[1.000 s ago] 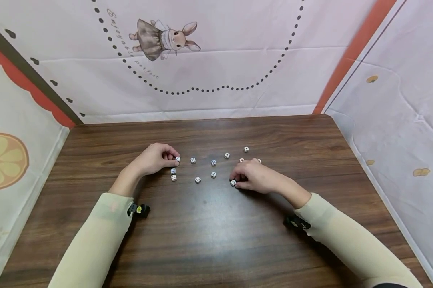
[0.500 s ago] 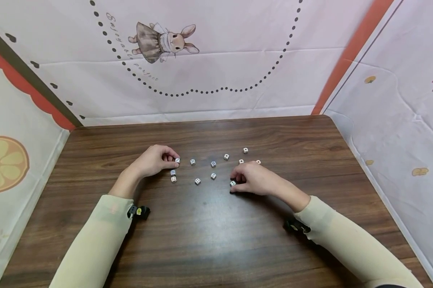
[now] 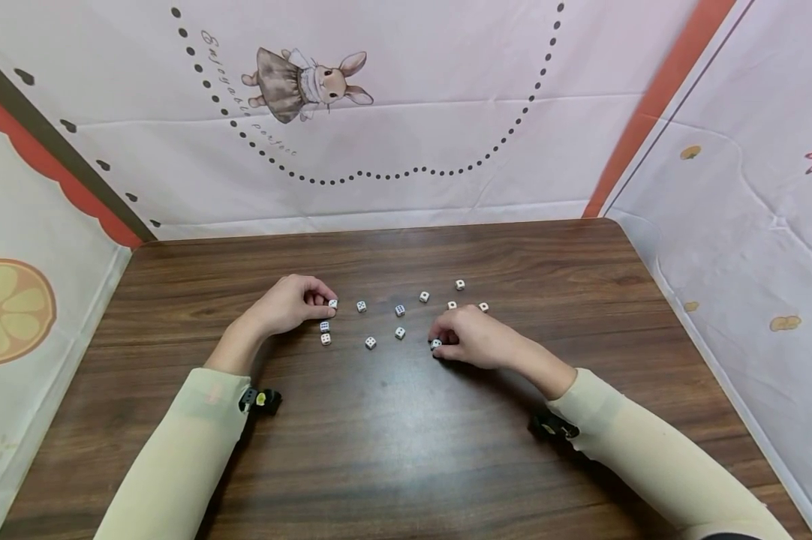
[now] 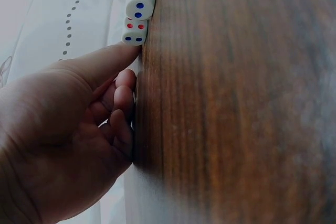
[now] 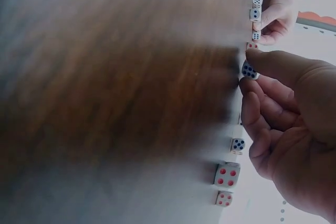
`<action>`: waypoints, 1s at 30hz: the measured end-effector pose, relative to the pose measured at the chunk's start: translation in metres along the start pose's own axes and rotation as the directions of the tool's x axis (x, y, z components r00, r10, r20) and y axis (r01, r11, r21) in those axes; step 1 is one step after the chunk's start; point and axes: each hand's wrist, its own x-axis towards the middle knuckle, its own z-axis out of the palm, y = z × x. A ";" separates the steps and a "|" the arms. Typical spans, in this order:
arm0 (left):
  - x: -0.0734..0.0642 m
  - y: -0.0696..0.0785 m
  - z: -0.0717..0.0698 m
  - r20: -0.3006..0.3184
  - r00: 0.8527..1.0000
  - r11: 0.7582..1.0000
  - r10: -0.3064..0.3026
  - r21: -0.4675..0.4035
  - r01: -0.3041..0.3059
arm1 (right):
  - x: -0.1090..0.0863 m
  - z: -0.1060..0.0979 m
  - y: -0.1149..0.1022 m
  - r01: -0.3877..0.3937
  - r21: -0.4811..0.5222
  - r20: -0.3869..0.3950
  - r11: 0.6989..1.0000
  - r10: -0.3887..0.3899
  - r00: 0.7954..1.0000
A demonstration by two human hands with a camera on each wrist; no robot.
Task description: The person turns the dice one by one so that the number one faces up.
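Observation:
Thumb and fingertips of my left hand (image 3: 287,306) pinch a small white die (image 3: 333,304) on the wooden table (image 3: 379,450). Just nearer to me, two more dice lie one before the other, a blue-dotted die (image 3: 324,326) and a red-dotted die (image 3: 326,339). In the left wrist view the thumb hides the pinched die, and a die with a red dot (image 4: 140,3) shows past the thumb tip. My right hand (image 3: 476,337) pinches another die (image 3: 436,343) at the table surface. From the right wrist, blue dots show on this die (image 5: 250,70) between thumb and curled fingers.
Between the hands lie several loose dice, among them a die (image 3: 362,307), a die (image 3: 370,343) and a die (image 3: 400,332). Beyond the right hand are a die (image 3: 460,285) and a die (image 3: 483,307). A printed cloth (image 3: 419,135) hangs behind the table.
The right thumb spreads slightly off its die half a second ago and is back against it now. The left hand keeps its pinch. The head view tilts up a little.

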 end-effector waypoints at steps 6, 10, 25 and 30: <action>0.001 0.000 0.000 -0.001 1.000 1.000 0.001 0.005 -0.001 | -0.003 -0.001 0.004 -0.059 0.100 -0.005 0.993 0.059 0.998; 0.000 0.000 0.001 -0.003 1.000 1.000 0.002 0.007 -0.002 | -0.004 -0.001 0.005 -0.077 0.123 -0.001 0.989 0.078 0.997; 0.000 -0.001 -0.001 -0.002 1.000 1.000 0.002 -0.005 -0.002 | -0.003 -0.003 0.009 -0.089 0.128 0.032 0.988 0.086 0.996; 0.000 -0.001 0.000 0.001 1.000 1.000 -0.004 0.001 0.004 | -0.004 -0.004 0.008 -0.089 0.139 0.059 0.986 0.082 0.995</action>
